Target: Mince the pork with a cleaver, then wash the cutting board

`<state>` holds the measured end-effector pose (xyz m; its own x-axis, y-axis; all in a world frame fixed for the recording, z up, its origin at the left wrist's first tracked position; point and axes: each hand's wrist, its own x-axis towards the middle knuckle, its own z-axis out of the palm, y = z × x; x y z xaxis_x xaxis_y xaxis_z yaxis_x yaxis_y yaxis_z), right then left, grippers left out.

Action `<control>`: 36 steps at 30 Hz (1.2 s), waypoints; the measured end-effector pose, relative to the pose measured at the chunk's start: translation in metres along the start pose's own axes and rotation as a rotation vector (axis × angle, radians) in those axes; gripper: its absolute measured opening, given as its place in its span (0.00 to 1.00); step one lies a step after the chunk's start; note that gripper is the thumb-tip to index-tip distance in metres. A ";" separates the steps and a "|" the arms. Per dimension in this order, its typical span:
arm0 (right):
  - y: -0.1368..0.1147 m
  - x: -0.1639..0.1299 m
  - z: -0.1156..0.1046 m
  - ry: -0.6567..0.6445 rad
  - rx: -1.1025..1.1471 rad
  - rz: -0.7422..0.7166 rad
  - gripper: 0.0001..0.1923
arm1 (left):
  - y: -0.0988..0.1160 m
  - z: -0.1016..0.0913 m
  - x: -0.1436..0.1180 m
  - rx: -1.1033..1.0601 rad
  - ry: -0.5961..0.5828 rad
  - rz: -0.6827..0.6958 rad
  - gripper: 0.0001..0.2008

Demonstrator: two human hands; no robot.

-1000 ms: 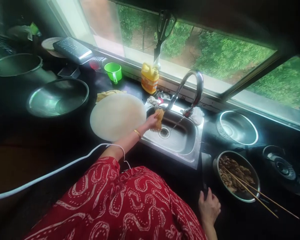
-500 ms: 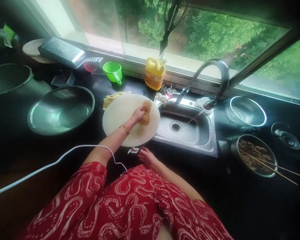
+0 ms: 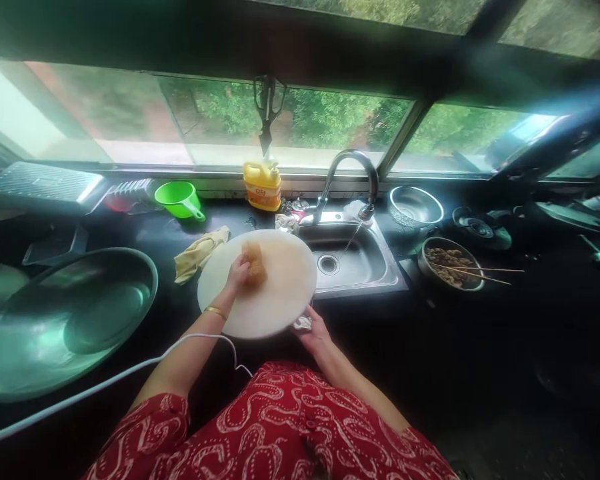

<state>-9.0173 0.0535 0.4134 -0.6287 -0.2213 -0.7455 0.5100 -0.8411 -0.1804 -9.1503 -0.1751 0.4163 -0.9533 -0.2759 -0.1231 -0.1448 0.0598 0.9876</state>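
My left hand [image 3: 238, 272] is closed on a tan scrubbing pad [image 3: 256, 268] that looks like loofah. The pad lies against the upper left face of a round white cutting board [image 3: 285, 293]. At the board's lower right rim, my right hand [image 3: 318, 333] grips the edge, its fingers partly hidden beneath. A small crumpled white thing [image 3: 303, 323] shows beside that hand, under the rim. The board's right side overlaps the edge of the steel sink [image 3: 365, 270], where a thin stream runs from the tap [image 3: 353, 155].
A large metal basin [image 3: 70, 320] stands left, with a yellow cloth [image 3: 200, 255] near the board. Behind are a green dipper [image 3: 176, 200] and a yellow detergent jug [image 3: 263, 187]. Right of the sink is a bowl of brown food [image 3: 453, 267] with chopsticks. A white cable [image 3: 105, 385] crosses my left arm.
The pad in my left hand has moved from the board's right part to its upper left. My right hand has come up to the board's rim. The view has turned right and up.
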 end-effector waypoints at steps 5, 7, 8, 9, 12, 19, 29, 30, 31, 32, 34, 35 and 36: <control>-0.046 -0.026 -0.048 0.070 0.071 -0.128 0.05 | -0.026 0.062 -0.037 -0.066 -0.107 -0.070 0.30; -0.056 -0.038 -0.079 0.141 0.078 -0.150 0.06 | -0.039 0.090 -0.058 -0.001 -0.153 -0.045 0.29; -0.059 -0.043 -0.095 0.169 0.083 -0.166 0.06 | -0.045 0.104 -0.069 0.045 -0.171 -0.030 0.28; -0.062 -0.048 -0.111 0.191 0.085 -0.185 0.06 | -0.050 0.117 -0.078 0.091 -0.189 -0.012 0.28; -0.070 -0.062 -0.151 0.214 0.058 -0.251 0.05 | -0.054 0.152 -0.099 0.179 -0.275 0.035 0.29; -0.113 -0.087 -0.198 0.212 0.122 -0.332 0.07 | -0.018 0.235 -0.113 0.080 -0.516 -0.042 0.31; -0.188 -0.072 -0.170 0.173 0.184 -0.469 0.04 | 0.032 0.270 -0.047 -0.225 -0.320 -0.171 0.30; -0.192 -0.067 -0.164 0.176 0.185 -0.469 0.04 | 0.035 0.268 -0.039 -0.230 -0.300 -0.187 0.30; -0.196 -0.061 -0.159 0.177 0.183 -0.469 0.04 | 0.036 0.266 -0.030 -0.233 -0.290 -0.202 0.30; -0.199 -0.055 -0.153 0.175 0.176 -0.470 0.04 | 0.037 0.265 -0.021 -0.239 -0.290 -0.210 0.30; -0.203 -0.044 -0.143 0.180 0.153 -0.486 0.04 | 0.036 0.265 -0.005 -0.257 -0.320 -0.203 0.29; -0.205 -0.039 -0.137 0.186 0.142 -0.497 0.04 | 0.034 0.265 0.004 -0.269 -0.343 -0.192 0.28; -0.206 -0.034 -0.132 0.192 0.134 -0.507 0.04 | 0.031 0.267 0.012 -0.281 -0.370 -0.185 0.28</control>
<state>-9.0235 0.2997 0.3916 -0.6513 0.3105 -0.6924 0.0848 -0.8769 -0.4730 -9.2367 0.0795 0.4198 -0.9560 0.1041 -0.2742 -0.2914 -0.2328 0.9278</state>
